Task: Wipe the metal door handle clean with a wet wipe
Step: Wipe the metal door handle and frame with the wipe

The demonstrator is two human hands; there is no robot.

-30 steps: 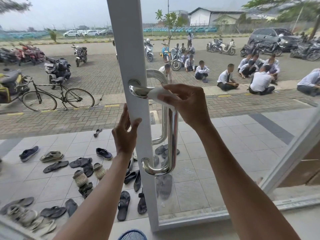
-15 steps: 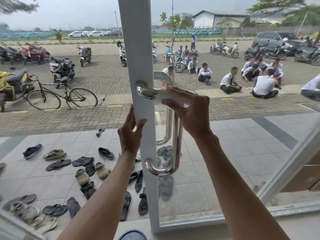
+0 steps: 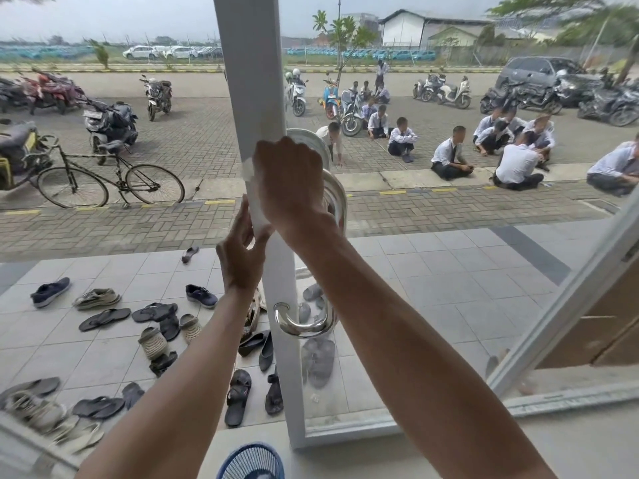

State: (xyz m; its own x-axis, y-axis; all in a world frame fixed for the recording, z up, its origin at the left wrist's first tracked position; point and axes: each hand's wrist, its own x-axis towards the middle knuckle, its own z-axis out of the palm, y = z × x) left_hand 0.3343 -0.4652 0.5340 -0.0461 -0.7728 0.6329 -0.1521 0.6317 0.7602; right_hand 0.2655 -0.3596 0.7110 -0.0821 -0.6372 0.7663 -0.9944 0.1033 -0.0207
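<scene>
While the white door frame [image 3: 249, 81] rises up the middle of the view with glass on either side of it, the tiled porch floor [image 3: 466, 299] beyond the glass carries a scatter of sandals and shoes [image 3: 103, 318] toward its left edge, and a black bicycle [image 3: 110, 178] stands on the brick paving past it. On the right side of the frame sits the metal door handle [image 3: 313, 324], a polished tube whose lower curved end shows bright and uncovered near the frame's lower half, while its upper bend peeks out behind the right hand [image 3: 288, 183]. That hand is pressed over the handle's top mount, its fingers curled in and closed on the wet wipe [image 3: 254, 198], a white sheet that shows along the hand's left side against the frame. Just below, the left hand [image 3: 240, 257] rests against the frame's left edge, its fingers loosely spread and touching the wipe's lower end, gripping nothing that can be made out. A blue fan grille [image 3: 252, 463] pokes in at the bottom edge.
</scene>
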